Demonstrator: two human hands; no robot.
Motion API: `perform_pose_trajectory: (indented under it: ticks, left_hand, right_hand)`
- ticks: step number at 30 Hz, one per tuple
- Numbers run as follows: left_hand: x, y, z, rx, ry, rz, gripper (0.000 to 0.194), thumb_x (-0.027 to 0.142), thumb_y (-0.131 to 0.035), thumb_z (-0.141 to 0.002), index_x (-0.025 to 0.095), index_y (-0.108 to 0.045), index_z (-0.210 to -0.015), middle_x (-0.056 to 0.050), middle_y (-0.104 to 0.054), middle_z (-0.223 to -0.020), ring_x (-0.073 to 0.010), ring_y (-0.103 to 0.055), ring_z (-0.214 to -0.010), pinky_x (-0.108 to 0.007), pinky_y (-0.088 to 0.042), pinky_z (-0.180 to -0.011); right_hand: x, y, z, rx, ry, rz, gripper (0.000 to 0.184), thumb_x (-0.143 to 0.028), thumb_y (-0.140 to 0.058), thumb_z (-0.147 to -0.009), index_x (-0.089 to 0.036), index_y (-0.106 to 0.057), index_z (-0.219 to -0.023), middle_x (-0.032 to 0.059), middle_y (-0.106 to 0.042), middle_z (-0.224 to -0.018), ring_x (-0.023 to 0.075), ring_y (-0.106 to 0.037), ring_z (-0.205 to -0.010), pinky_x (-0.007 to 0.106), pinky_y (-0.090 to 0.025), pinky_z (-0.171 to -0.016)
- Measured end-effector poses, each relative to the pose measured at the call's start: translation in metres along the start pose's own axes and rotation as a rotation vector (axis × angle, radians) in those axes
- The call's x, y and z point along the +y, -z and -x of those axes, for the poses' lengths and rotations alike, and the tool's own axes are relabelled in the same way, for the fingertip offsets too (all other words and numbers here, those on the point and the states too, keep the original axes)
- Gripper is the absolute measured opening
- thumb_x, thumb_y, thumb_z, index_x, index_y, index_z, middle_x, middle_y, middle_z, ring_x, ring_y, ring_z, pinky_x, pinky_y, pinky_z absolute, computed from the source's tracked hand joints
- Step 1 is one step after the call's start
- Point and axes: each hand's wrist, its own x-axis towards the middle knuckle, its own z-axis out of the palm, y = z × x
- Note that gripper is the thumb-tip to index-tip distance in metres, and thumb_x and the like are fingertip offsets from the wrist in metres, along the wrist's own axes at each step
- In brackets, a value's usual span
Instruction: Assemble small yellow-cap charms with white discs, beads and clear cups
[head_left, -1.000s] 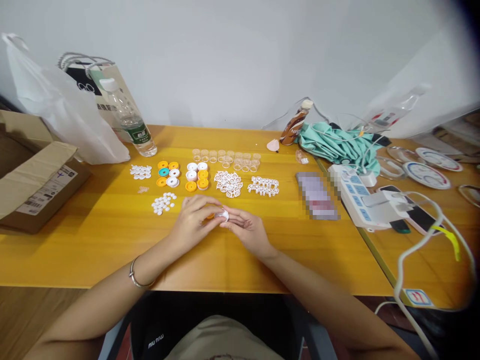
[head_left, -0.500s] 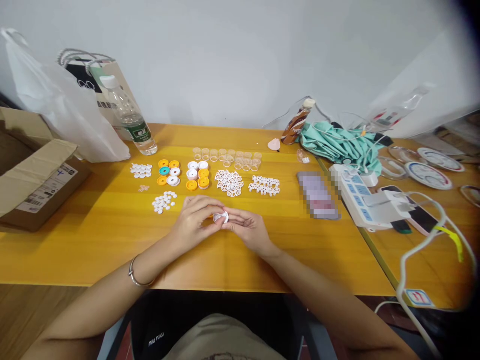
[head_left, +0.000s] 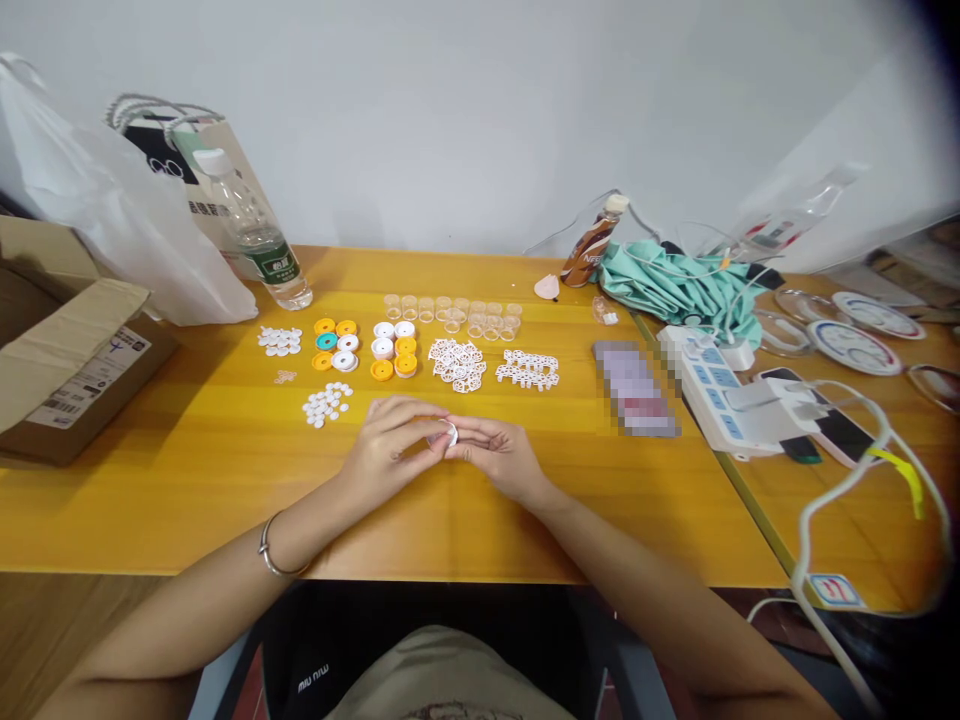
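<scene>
Between my fingertips is a small round white plastic part [head_left: 452,434], mostly hidden by the fingers. My left hand [head_left: 394,440] pinches it from the left, and my right hand [head_left: 499,455] grips it from the right. Beyond the hands lie several white discs [head_left: 326,404], orange, teal and white round caps [head_left: 346,342], and a second group of white and orange caps [head_left: 405,346]. A heap of white lattice pieces [head_left: 456,364], rows of white toothed pieces [head_left: 529,368] and several clear cups [head_left: 454,310] sit further right and back.
On the left stand an open cardboard box [head_left: 82,390], a white plastic bag [head_left: 127,210] and a water bottle [head_left: 262,250]. To the right are a blurred flat item [head_left: 636,388], a power strip [head_left: 709,400] with cables, a teal folded umbrella [head_left: 679,285] and a brown drink bottle [head_left: 596,240].
The white part has turned slightly between the fingers, so less of its hollow side shows. Both hands stay in nearly the same place, and the view has shifted slightly.
</scene>
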Motion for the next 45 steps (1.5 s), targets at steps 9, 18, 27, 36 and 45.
perform_pose_trajectory:
  ticks: [9, 18, 27, 36, 45]
  left_hand:
    - [-0.003, 0.003, 0.001, -0.012, -0.147, -0.041, 0.018, 0.018, -0.066, -0.078, 0.023, -0.066, -0.095, -0.004, -0.069, -0.099, -0.017, -0.06, -0.088, -0.034, -0.043, -0.075]
    - [-0.007, 0.011, -0.002, -0.134, -0.232, -0.13, 0.022, 0.019, -0.063, -0.081, 0.024, -0.062, -0.102, -0.004, -0.067, -0.104, -0.0181, -0.058, -0.092, -0.034, -0.038, -0.074]
    - [0.001, 0.023, -0.006, -0.263, -0.399, -0.312, 0.028, 0.019, -0.055, -0.085, 0.027, -0.057, -0.112, -0.002, -0.067, -0.108, -0.0207, -0.057, -0.103, -0.038, -0.033, -0.081]
    - [-0.014, 0.033, -0.012, -0.162, -0.034, 0.004, 0.027, 0.022, -0.054, -0.085, 0.022, -0.057, -0.112, -0.008, -0.063, -0.108, -0.02, -0.058, -0.101, -0.037, -0.044, -0.087]
    - [-0.04, 0.018, 0.001, -0.542, 0.04, -0.109, 0.037, 0.028, -0.055, -0.085, 0.022, -0.053, -0.121, -0.01, -0.058, -0.11, -0.0206, -0.058, -0.098, -0.037, -0.049, -0.084]
  right_hand:
    - [-0.004, 0.002, 0.0, -0.021, -0.023, -0.014, 0.032, -0.021, -0.076, -0.063, -0.024, -0.07, -0.094, -0.0004, -0.074, -0.088, 0.018, -0.069, -0.086, 0.038, -0.051, -0.09]
    - [-0.006, 0.003, 0.0, -0.037, -0.045, 0.006, 0.035, -0.022, -0.076, -0.062, -0.023, -0.07, -0.097, 0.0016, -0.073, -0.091, 0.0188, -0.069, -0.087, 0.038, -0.051, -0.091]
    - [-0.003, 0.003, 0.001, -0.029, -0.069, -0.022, 0.034, -0.024, -0.077, -0.06, -0.023, -0.071, -0.093, 0.0008, -0.074, -0.085, 0.017, -0.069, -0.08, 0.038, -0.053, -0.087]
    - [-0.013, 0.01, -0.001, 0.077, -0.067, 0.05, 0.038, -0.022, -0.077, -0.059, -0.025, -0.07, -0.096, 0.0006, -0.074, -0.089, 0.0189, -0.069, -0.086, 0.041, -0.05, -0.092]
    - [-0.018, 0.013, -0.003, 0.136, -0.038, 0.041, 0.039, -0.025, -0.077, -0.059, -0.024, -0.07, -0.097, 0.001, -0.073, -0.092, 0.0206, -0.068, -0.091, 0.042, -0.05, -0.092]
